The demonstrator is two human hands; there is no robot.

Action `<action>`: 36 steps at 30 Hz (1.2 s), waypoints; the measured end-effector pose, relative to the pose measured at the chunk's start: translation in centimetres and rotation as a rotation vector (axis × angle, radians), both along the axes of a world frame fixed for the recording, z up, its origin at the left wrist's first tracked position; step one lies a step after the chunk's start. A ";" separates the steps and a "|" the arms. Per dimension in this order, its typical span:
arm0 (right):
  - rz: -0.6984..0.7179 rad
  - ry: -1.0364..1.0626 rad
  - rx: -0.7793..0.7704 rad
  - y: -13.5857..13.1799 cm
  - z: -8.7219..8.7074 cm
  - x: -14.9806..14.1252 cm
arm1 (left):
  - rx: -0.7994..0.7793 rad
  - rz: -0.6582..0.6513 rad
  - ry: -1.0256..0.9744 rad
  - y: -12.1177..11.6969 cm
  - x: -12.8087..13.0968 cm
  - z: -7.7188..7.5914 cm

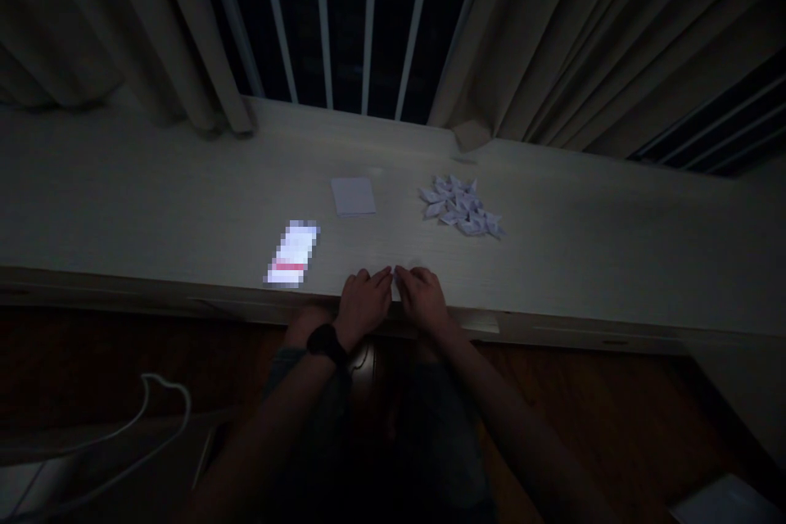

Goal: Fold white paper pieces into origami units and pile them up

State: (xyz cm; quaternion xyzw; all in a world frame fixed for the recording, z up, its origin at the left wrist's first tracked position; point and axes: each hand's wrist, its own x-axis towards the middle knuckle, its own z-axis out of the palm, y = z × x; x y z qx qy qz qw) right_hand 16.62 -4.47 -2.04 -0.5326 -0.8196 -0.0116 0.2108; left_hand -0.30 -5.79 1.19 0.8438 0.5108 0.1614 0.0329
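Note:
My left hand [367,301], with a dark watch [327,342] on its wrist, meets my right hand [423,300] at the front edge of the pale sill-like surface [565,254]. Both hands are closed, fingertips pinched on a small whitish piece of paper [395,273], mostly hidden by the fingers. Beyond them lies a flat stack of square white paper [354,197]. To its right is a loose pile of several small, pointed folded paper pieces [460,206].
A lit, pixelated phone-like screen [292,254] lies left of my hands near the front edge. Beige curtains [534,41] hang around a dark barred window [344,24] at the back. A white cable [184,405] loops at lower left, above the brown floor.

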 end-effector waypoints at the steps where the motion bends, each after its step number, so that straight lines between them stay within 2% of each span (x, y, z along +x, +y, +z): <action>1: 0.019 0.002 0.013 -0.2 -0.1 0.0 | 0.001 -0.006 -0.008 0.1 -0.2 -0.2; 5: 0.042 0.032 0.053 -0.6 -0.3 0.2 | -0.009 -0.050 -0.051 0.5 -1.2 -0.8; 9: 0.060 0.034 0.075 -0.7 0.3 0.2 | 0.020 -0.104 -0.115 0.5 -1.9 -1.1; 16: 0.050 -0.042 0.078 -0.9 1.0 -0.3 | 0.047 -0.158 -0.124 -0.6 -1.7 -1.1; 21: 0.054 -0.057 0.068 -1.1 1.2 -0.3 | 0.035 -0.119 -0.103 -0.9 -1.5 -1.3; 27: 0.105 -0.029 0.051 -1.4 1.2 -0.6 | -0.010 -0.072 -0.044 -0.6 -1.2 -0.7; 36: 0.057 -0.019 0.016 -1.8 0.9 -1.7 | -0.050 -0.065 0.024 -0.4 -0.2 0.8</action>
